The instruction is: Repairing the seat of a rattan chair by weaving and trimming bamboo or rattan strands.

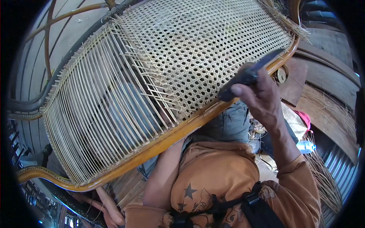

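Note:
A curved wooden seat frame [152,151] lies across my lap, strung with pale cane. Its right part carries an open hexagonal cane mesh [197,60]; on the left run parallel bare cane strands [95,110]. Over the near rail, my right hand [262,98] is closed around a dark-handled knife [243,80], its dark blade slanting up to the right. My left forearm [164,173] passes beneath the near rail. Under the cane, at the border of mesh and strands, bits of my left hand [165,117] show through gaps; its fingers are hidden.
Loose cane strips [291,26] hang at the far right corner. On the right are wooden boards [327,72], a clear plastic bottle [306,147], a red cloth [303,118] and a cane bundle [327,182]. Bare limbs of another person [110,209] show at lower left.

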